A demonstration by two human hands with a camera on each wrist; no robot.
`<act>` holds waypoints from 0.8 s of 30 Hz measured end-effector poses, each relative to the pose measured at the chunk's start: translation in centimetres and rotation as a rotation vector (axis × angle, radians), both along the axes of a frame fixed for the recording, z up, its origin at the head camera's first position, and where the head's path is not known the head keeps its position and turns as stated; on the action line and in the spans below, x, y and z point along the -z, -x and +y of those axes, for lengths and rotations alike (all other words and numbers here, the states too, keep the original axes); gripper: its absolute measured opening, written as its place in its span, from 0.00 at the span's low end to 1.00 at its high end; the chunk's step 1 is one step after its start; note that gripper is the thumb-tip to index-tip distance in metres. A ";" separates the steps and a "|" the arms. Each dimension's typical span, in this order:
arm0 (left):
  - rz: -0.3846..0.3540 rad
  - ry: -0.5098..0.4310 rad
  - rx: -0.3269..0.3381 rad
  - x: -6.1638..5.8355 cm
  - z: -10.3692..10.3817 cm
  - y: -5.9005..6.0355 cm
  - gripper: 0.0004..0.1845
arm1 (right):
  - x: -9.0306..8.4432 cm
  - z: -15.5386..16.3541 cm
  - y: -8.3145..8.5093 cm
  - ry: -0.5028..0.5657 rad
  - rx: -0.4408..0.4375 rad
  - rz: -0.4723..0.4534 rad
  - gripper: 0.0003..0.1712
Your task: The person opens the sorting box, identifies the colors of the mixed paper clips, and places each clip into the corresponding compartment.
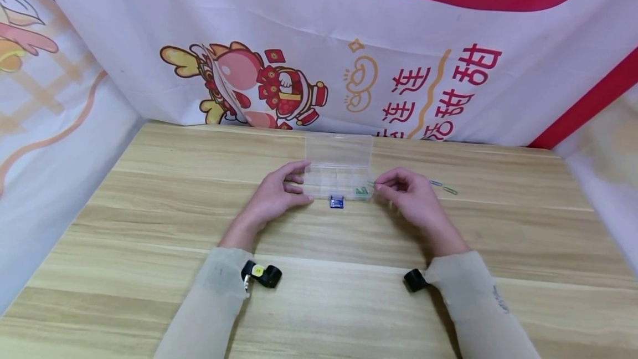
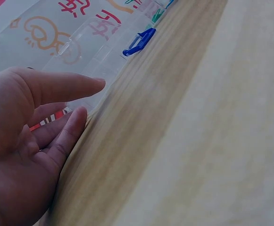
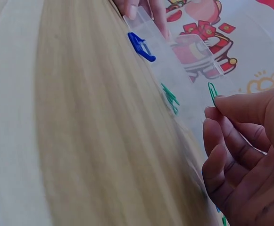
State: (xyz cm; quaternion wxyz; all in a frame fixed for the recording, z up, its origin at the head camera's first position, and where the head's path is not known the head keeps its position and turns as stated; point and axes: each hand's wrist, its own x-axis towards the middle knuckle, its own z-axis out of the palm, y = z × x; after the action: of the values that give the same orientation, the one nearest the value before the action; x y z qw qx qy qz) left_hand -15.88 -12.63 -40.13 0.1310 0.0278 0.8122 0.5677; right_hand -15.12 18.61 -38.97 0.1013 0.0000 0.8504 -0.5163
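Both forearms laid forward across the wooden tabletop, sleeves down to the wrists, a small black camera strapped at each wrist.

Left hand resting at the left end of a clear plastic compartment box, palm turned inward. Fingers straight and relaxed, fingertips against the box's near-left corner, thumb along its front wall. Grip loose, curled round nothing, only touching.

Right hand lifted slightly at the box's right end, fingers curled. Thumb and forefinger closed in a pinch on a green paper clip, its free end poking out toward the box; remaining fingers folded under. Clip held just beside the box's right edge, above the tabletop.

Box standing open at mid-tabletop between the two hands, lid tipped back toward the printed cloth backdrop. More green clips lying in the front-right compartment. Blue latch sticking out at the middle of the front wall, on the tabletop side.

Two loose paper clips lying on the tabletop to the right of the right hand, close together, apart from the box.
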 end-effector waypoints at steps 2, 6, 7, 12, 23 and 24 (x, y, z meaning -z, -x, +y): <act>0.002 -0.002 0.000 0.0 0.0 0.0 0.43 | 0.1 -0.3 0.0 -0.007 -0.008 0.007 0.10; 0.003 0.000 0.000 0.1 0.0 0.0 0.43 | 0.3 -0.6 0.1 -0.016 -0.015 0.019 0.08; 0.003 0.001 -0.001 0.1 0.0 0.0 0.43 | 0.3 -0.7 0.2 -0.018 -0.016 0.022 0.08; 0.003 0.004 -0.002 0.1 0.0 0.0 0.43 | 0.5 -0.7 0.1 -0.036 -0.018 0.020 0.08; 0.004 0.002 -0.001 0.1 0.0 0.0 0.43 | 0.5 -0.5 0.0 -0.042 -0.020 0.017 0.08; 0.003 0.000 -0.001 0.1 0.0 0.0 0.43 | 0.4 -0.3 0.0 -0.040 -0.020 0.018 0.09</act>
State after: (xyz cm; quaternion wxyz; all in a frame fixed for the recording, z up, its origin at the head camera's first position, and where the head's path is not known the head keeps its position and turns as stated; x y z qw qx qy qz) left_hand -15.91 -12.64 -40.27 0.1296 0.0283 0.8125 0.5676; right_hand -15.08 18.28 -39.39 0.0988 -0.0113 0.8614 -0.4980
